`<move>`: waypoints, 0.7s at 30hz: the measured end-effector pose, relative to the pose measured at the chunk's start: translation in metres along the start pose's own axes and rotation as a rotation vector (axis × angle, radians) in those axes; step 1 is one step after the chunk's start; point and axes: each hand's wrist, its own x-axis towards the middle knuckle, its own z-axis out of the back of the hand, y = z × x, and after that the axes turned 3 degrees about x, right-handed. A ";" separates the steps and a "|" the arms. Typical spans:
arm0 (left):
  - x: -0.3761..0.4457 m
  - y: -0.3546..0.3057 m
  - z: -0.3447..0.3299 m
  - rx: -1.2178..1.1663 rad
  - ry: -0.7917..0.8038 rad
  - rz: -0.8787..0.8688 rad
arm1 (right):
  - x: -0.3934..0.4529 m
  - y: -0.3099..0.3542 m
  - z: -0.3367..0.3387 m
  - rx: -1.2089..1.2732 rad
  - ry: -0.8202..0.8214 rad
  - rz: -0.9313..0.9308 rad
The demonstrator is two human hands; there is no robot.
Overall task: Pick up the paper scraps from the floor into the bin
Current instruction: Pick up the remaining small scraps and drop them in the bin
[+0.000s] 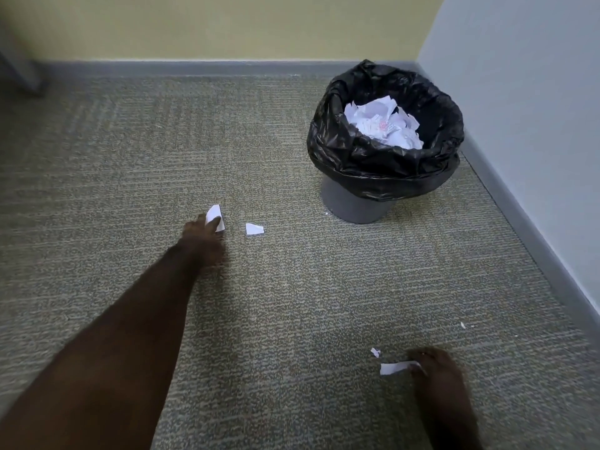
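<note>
Your grey bin (355, 207), lined with a black bag (373, 164) and holding crumpled paper (383, 125), stands in the carpet's (130, 141) far right corner. Your left hand (203, 237) pinches a white scrap (214, 214); another (254, 229) lies just beside it. Your right hand (433, 368), blurred, grips a strip (394, 367) near the carpet's near edge; a tiny bit (375, 352) lies close by.

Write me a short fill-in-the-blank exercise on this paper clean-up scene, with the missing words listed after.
1. The bin is lined with a ____ plastic bag.
2. The left hand pinches a white scrap, and another scrap lies on the carpet to its ____.
3. The right hand touches a long ____ strip.
4. The bin already holds crumpled ____.

Missing words: black; right; paper; paper.
</note>
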 end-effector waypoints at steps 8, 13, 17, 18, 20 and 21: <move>-0.003 -0.013 0.004 0.108 -0.120 -0.060 | 0.004 -0.007 -0.003 -0.043 -0.089 0.100; -0.002 -0.020 0.001 0.205 -0.158 -0.110 | 0.002 -0.007 -0.003 -0.004 -0.068 0.076; 0.000 -0.026 0.002 0.255 -0.149 -0.104 | 0.000 -0.010 -0.005 0.006 -0.040 0.030; 0.001 -0.028 0.005 0.246 -0.151 -0.091 | 0.000 -0.010 -0.005 0.002 -0.029 0.023; 0.002 -0.035 0.009 0.229 -0.181 -0.085 | 0.000 -0.011 -0.005 -0.006 -0.010 0.024; 0.001 -0.041 0.012 0.220 -0.207 -0.098 | 0.000 -0.012 -0.005 -0.004 -0.008 0.025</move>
